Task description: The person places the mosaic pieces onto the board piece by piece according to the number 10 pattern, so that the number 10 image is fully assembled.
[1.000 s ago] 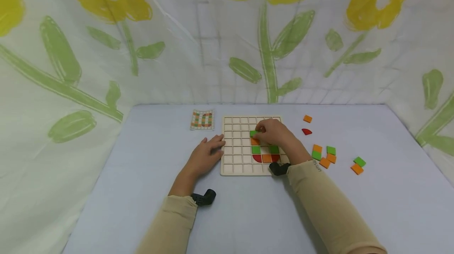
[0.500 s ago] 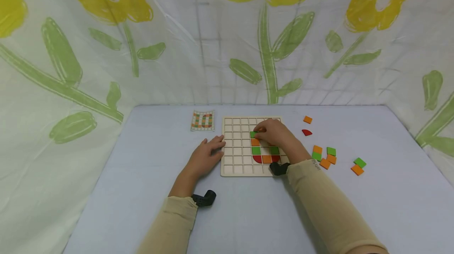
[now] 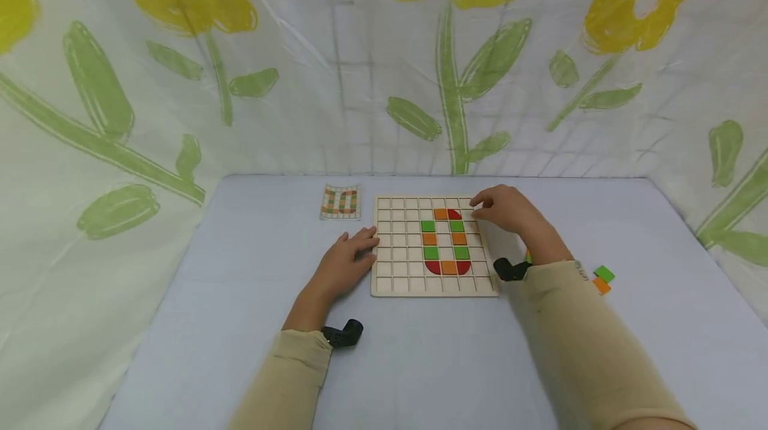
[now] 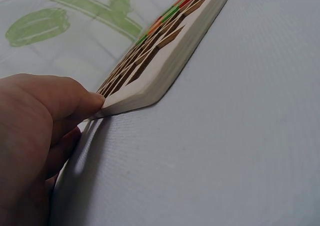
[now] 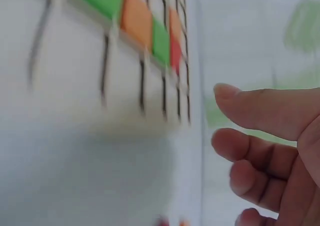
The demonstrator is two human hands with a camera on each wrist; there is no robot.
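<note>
A pale wooden grid board lies on the table, with green, orange and red tiles forming a ring open at its upper left corner. My left hand rests at the board's left side, fingers extended. In the left wrist view its thumb touches the board's edge. My right hand hovers by the board's upper right edge, fingers loosely bent and apart. Nothing shows between its thumb and fingers in the right wrist view. A red quarter-round tile sits in the ring's upper right corner.
A small pattern card lies behind the left hand. A green tile and an orange tile lie on the right. My right forearm hides most of the other loose tiles. A flowered cloth hangs behind the table.
My right hand has lifted off the ring's upper left part and moved right to the board's edge, uncovering the tiles beneath. The left hand stays in place.
</note>
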